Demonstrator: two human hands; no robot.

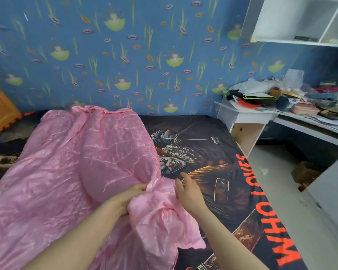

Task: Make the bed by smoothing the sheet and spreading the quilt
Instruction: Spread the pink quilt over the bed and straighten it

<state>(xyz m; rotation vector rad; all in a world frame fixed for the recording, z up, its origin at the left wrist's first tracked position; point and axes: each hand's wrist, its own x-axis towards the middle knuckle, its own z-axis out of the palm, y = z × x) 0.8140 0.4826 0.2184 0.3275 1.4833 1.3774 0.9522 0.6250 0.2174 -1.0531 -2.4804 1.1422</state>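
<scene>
Bunching the pink quilt (76,162) in left hand (125,199) fingers (139,187), ready to spread; right hand (187,191) fingers (184,175) relaxed beside it over the printed sheet (219,172).

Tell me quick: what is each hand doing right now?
Left hand: fingers curled round a bunched fold of the pink quilt.
Right hand: open, fingers relaxed, holding nothing, beside the quilt's edge over the dark sheet.

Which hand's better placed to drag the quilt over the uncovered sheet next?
Left, likely: the left hand grips the bunched edge of the pink quilt; the right hand, fingers relaxed, hovers beside it over the dark sheet, holding nothing.
</scene>
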